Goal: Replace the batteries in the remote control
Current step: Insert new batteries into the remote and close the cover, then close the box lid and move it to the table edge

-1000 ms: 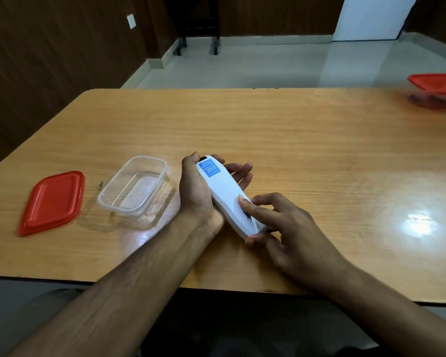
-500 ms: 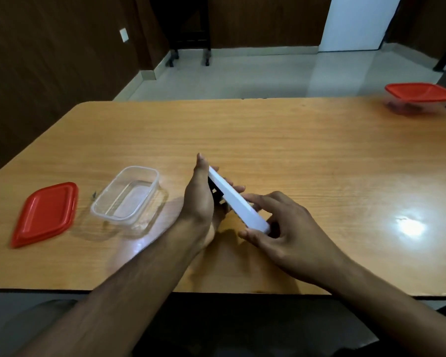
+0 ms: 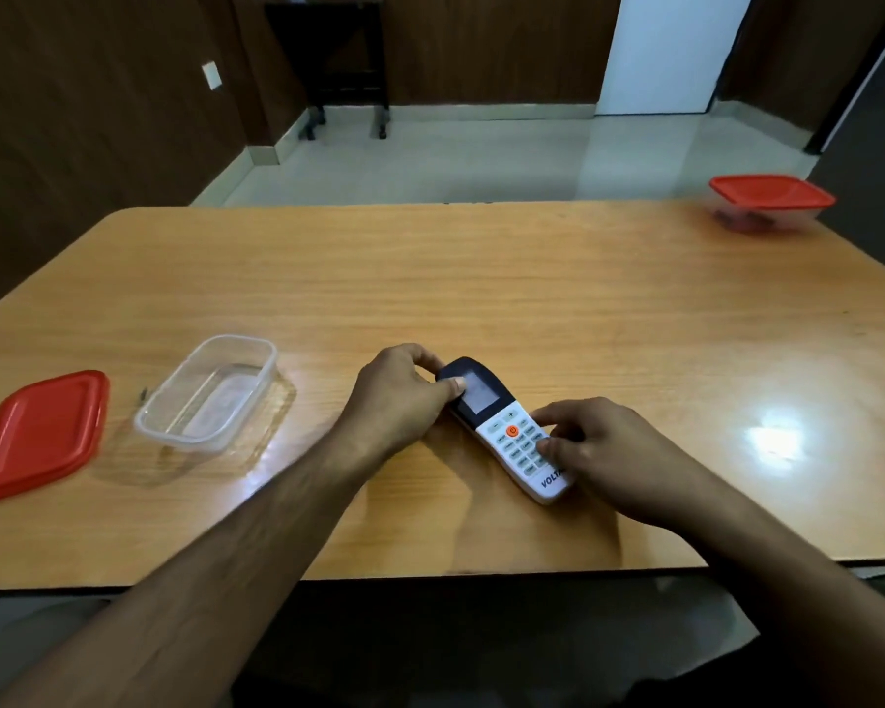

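Observation:
A white remote control (image 3: pixel 504 431) with a dark screen end and an orange power button lies face up on the wooden table (image 3: pixel 481 278), near the front edge. My left hand (image 3: pixel 404 396) grips its dark top end, thumb on the screen's edge. My right hand (image 3: pixel 599 447) holds the lower, keypad end, with the thumb on the buttons. No batteries are visible.
An open clear plastic container (image 3: pixel 210 393) stands left of the remote, with its red lid (image 3: pixel 39 434) lying further left. A second clear container with a red lid (image 3: pixel 770 201) sits at the far right corner. Floor and dark walls lie beyond.
The remote was back side up, then turned on its edge, and now lies buttons up. Both hands kept hold of it while turning it over.

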